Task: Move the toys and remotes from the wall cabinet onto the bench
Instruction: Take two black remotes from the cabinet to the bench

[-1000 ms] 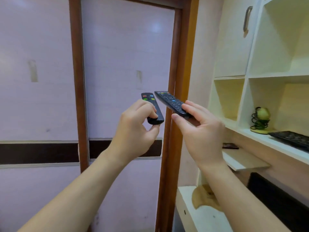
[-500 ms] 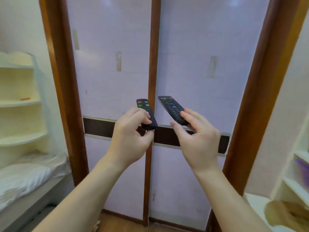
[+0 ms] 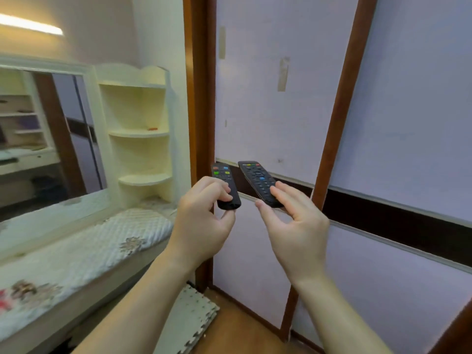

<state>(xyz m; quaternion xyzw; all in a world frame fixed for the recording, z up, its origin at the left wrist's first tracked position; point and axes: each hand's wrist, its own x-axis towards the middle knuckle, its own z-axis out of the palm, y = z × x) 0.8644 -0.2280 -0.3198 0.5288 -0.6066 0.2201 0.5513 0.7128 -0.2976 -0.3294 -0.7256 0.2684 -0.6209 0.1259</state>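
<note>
Short remote: black, with coloured buttons at its far end. It is held in the air off the bench's right end and touches no surface.
Long remote: black, with rows of small keys. It is in the air just right of the short one and angled the same way, with a narrow gap between them.
Bench: low, along the left wall. A white quilted cover with flower patches lies over its top up to the right end.
Behind the bench: a framed mirror leans along the back edge. A cream corner shelf stands at the back right corner, with a small orange item on its middle tier, too small to name.
Ahead: pale sliding door panels in brown frames, crossed by a dark band, stand close behind both remotes.
Floor: a foam puzzle mat lies on wood at the foot of the bench's right end.
Left hand: forearm raised, back of the hand to the camera. The curled fingers above and the thumb below pinch the short remote's near end.
Right hand: raised level with the left. Two fingers lie over the long remote's near end, clasping it, and the thumb juts leftward.
</note>
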